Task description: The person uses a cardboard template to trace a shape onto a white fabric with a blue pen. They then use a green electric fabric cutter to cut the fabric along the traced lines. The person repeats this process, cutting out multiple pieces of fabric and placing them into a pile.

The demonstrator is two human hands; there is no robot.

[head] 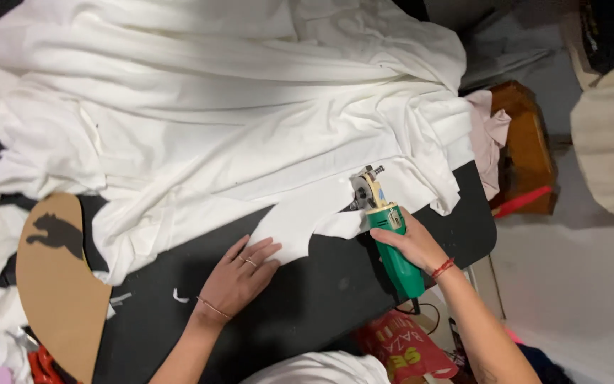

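Fabric cutter (pixel 385 235), green-bodied with a small round blade at its head, sits wrapped in the right hand (pixel 413 244), fingers closed round the handle; its long axis runs from the lower right, where the handle ends near the table's edge, up and to the left, the blade end pointing into the white cloth (pixel 214 107); the left hand (pixel 239 279) lies flat and spread, fingertips pressing a cut flap of that cloth against the table, holding nothing. The blade itself is partly buried among folds, so where it meets the fabric is hard to make out; the cord below the handle drops out of sight. A tan cardboard pattern (pixel 58 284) with a dark animal shape lies well to the left; the black table (pixel 300 299) carries everything; beyond its right end stand a brown wooden stool (pixel 531 142) and a pale floor.
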